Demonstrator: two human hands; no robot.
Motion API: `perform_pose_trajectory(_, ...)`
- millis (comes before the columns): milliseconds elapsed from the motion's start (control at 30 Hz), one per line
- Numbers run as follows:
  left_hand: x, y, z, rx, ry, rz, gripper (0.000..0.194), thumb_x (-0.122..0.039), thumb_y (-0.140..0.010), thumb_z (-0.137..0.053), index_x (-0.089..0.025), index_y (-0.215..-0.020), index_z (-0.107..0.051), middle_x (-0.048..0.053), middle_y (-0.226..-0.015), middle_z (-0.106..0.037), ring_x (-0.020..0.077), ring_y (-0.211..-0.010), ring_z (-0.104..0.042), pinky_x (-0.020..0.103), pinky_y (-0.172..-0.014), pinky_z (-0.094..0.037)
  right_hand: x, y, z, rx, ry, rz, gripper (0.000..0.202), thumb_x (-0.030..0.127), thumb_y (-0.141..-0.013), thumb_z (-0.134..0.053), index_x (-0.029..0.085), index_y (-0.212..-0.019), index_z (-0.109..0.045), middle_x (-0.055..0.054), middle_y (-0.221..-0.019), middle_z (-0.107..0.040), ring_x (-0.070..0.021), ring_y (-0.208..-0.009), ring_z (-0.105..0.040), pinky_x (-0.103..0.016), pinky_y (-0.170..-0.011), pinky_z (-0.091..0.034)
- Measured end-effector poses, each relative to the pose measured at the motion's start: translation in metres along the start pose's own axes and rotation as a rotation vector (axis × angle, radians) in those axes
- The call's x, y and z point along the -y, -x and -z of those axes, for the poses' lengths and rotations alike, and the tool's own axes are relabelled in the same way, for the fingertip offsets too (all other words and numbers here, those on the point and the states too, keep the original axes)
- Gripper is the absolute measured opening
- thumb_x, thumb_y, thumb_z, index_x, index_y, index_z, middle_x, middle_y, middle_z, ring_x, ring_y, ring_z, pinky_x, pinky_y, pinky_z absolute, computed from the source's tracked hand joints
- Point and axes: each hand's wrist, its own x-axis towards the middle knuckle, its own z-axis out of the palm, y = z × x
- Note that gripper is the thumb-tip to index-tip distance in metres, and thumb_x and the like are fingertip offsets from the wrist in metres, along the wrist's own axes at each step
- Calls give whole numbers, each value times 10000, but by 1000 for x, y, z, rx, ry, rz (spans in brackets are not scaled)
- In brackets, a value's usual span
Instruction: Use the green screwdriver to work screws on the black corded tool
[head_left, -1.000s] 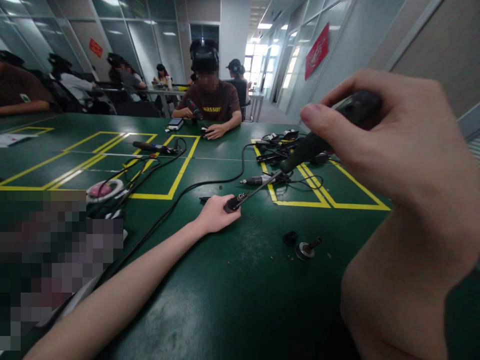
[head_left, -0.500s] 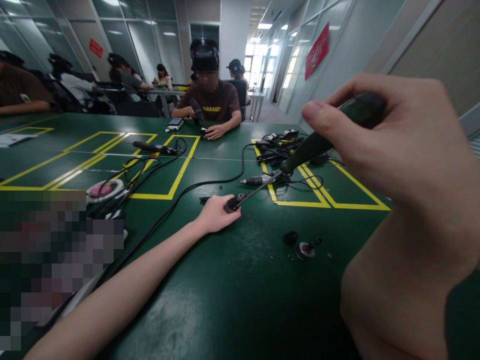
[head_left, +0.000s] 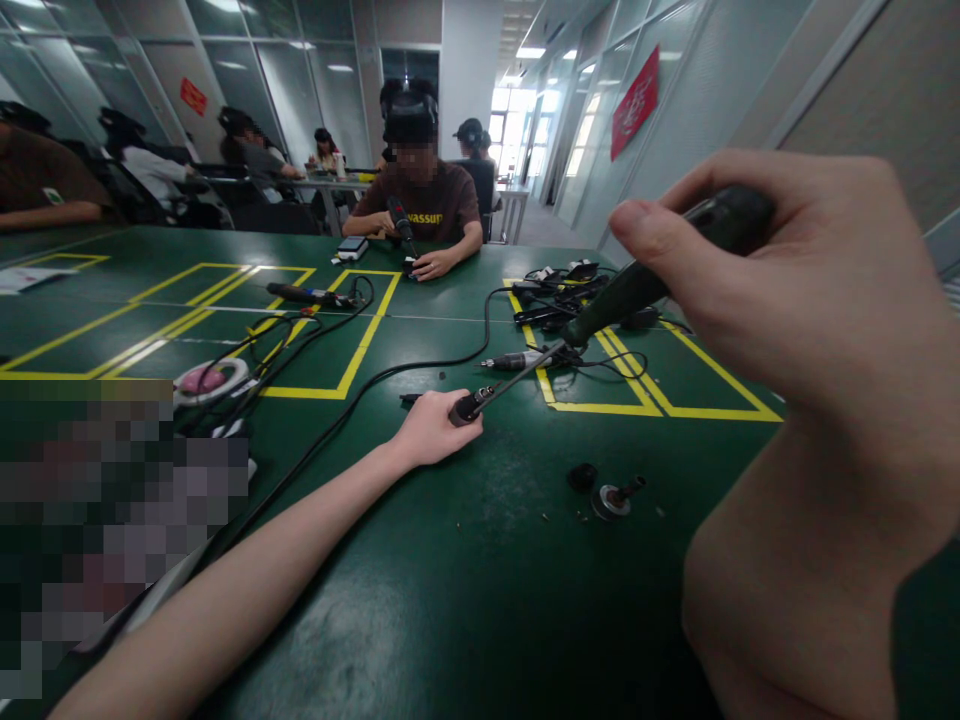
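My left hand (head_left: 431, 430) is wrapped round a black cylindrical tool body (head_left: 465, 409) and rests with it on the green table. Metal parts show at the open end of that body; my fingers hide the rest. In my right hand (head_left: 817, 290), close to the camera, is a screwdriver (head_left: 619, 302) with a dark green handle. Its long thin shaft slants down to the left, and the tip meets the end of the black body. Right of my left hand lie a round metal part with a stem (head_left: 612, 502), a black cap (head_left: 582, 477) and small screws (head_left: 545, 517).
Behind my hands lies a corded grey tool (head_left: 517, 361), near a heap of black corded tools (head_left: 555, 300). A black cable (head_left: 390, 370) crosses the table. Left are another corded tool (head_left: 311, 295) and a white ring-shaped roll (head_left: 212, 381). Opposite sits a co-worker (head_left: 420, 200) holding a tool.
My hands and the screwdriver stay almost in place, the right hand a touch further right. Across the table, the co-worker's tool has shifted slightly to the right.
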Motion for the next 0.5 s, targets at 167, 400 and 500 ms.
perform_pose_trajectory(167,0,0,0,0,3,2,297,-295,-816,-625,-219,-633,-404,-61,-575,-412,103,-561,-381,254,-612,-301,6,0,-1,-14,1,-34,41,234,-810,-699,216,-803,-662,24,-760,-637,-133,-718,-601,-286,-639,-433)
perform_pose_trajectory(400,-2,1,1,1,-4,6,296,-292,-818,-622,-218,-630,-407,-63,-573,-398,100,-559,-363,255,-608,-295,10,0,-3,-21,72,-74,327,417,-950,-728,227,-715,-604,13,-656,-518,-154,-642,-517,-324,-587,-375)
perform_pose_trajectory(500,-1,0,1,3,-12,6,286,-281,-822,-631,-212,-628,-433,-61,-574,-420,101,-559,-380,253,-605,-297,6,0,-3,-26,57,-81,273,352,-940,-742,216,-728,-636,22,-665,-557,-145,-660,-559,-318,-605,-398)
